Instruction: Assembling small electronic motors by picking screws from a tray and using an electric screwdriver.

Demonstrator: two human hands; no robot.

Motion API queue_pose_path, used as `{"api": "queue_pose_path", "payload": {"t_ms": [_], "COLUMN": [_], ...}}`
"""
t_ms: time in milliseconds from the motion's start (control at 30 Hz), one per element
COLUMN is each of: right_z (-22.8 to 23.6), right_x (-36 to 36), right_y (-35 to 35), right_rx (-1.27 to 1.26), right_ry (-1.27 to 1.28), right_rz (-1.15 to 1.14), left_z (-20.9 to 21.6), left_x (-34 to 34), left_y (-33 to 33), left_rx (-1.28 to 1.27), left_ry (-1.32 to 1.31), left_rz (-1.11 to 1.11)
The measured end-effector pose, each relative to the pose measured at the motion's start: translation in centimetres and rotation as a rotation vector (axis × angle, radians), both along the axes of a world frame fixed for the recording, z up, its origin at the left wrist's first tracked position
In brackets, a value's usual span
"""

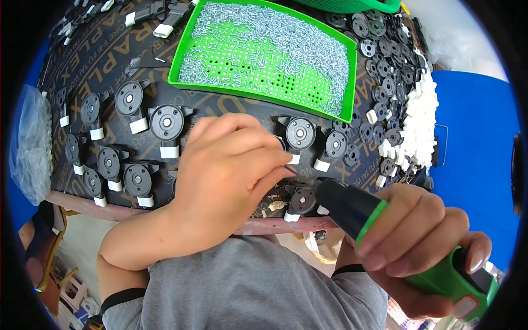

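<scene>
My right hand [421,231] is wrapped round a green and black power screwdriver [346,206], whose nose points left. Close to that nose, my left hand [234,159] has thumb and forefinger pinched together, and what lies between them is too small to make out. Just under the driver's nose sits a black round-headed part [302,199] with a white end. Two similar parts, one round-headed piece [301,133] and another [336,144], lie beyond the fingertips. My left hand partly covers other parts beneath it.
Ahead stands a green perforated tray [175,77] full of small silver screws [264,27]. Several black round-headed parts [166,122] with white ends are spread at left. Black discs [388,85] and a heap of white pieces [421,121] lie at right. A clear plastic bag [30,146] hangs at far left.
</scene>
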State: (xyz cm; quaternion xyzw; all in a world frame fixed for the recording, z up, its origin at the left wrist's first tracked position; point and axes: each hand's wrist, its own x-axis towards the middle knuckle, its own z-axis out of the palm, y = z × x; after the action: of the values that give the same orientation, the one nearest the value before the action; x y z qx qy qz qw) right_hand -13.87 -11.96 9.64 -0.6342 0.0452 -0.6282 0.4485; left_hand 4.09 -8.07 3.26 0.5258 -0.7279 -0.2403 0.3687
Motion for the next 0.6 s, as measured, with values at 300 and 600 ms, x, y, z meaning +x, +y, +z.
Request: {"api": "queue_pose_path", "payload": {"t_ms": [300,600], "right_z": [-2.3,-1.7], "right_x": [-0.1,0.5], "right_y": [-2.0,-2.5], "right_rx": [-0.044,0.014], "right_ry": [0.363,0.433], "right_rz": [0.129,0.235], "left_z": [-0.2,-0.5], "left_x": [0.5,0.5], "left_y": [0.0,-0.3], "left_rx": [0.069,0.073], "left_ry": [-0.251,-0.213], "left_rz": [0.073,0.059]}}
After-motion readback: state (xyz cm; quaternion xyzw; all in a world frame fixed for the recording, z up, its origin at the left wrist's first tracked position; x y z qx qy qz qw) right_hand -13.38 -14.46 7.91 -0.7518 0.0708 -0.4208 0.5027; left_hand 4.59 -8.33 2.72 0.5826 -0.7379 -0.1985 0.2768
